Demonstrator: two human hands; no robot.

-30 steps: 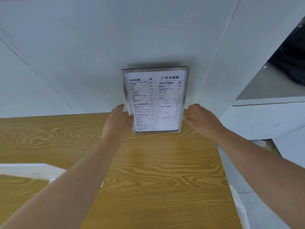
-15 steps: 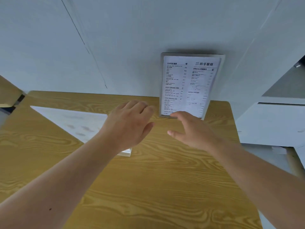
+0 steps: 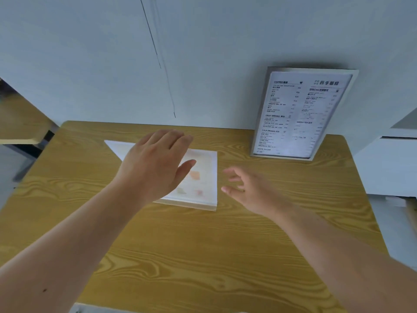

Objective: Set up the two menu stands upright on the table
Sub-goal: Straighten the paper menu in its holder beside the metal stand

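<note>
A framed menu stand (image 3: pixel 300 114) with printed drink lists stands upright at the back right of the wooden table (image 3: pixel 203 245), against the wall. A second menu stand (image 3: pixel 200 179), white with faint coloured pictures, lies flat on the table left of it. My left hand (image 3: pixel 155 166) hovers over the flat stand with fingers spread, covering its left part. My right hand (image 3: pixel 248 188) is just right of the flat stand's edge, fingers apart and empty. Neither hand holds anything.
A pale wall (image 3: pixel 203 53) runs right behind the table. A white counter or cabinet (image 3: pixel 392 163) sits to the right of the table. Another wooden table (image 3: pixel 18 123) shows at the far left.
Both hands let go of the upright menu stand and moved left toward the flat one. My view swung left, bringing the flat stand into the middle.
</note>
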